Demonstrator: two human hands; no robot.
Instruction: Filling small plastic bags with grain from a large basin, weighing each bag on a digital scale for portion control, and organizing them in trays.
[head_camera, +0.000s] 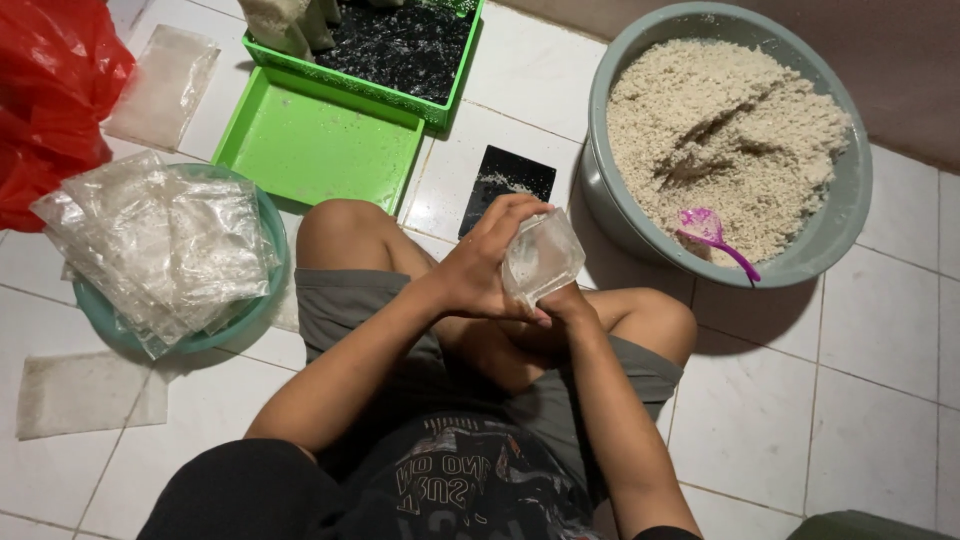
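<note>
I sit cross-legged on a white tiled floor. Both hands hold a small clear plastic bag (542, 258) above my lap. My left hand (485, 262) grips its upper left side with the fingers curled over the top. My right hand (566, 301) supports it from below and is mostly hidden behind the bag. The bag looks crumpled and whitish; I cannot tell what is inside. A large grey basin (838, 225) of pale grainy material stands to the front right, with a pink plastic scoop (712, 234) lying in it.
A teal bowl (258, 303) piled with clear plastic bags (160, 245) sits at my left. Beyond it lie a green tray (315, 145), a green crate (440, 108) with dark contents, a black flat object (508, 180), a red plastic bag (50, 90) and loose flat bags (82, 392).
</note>
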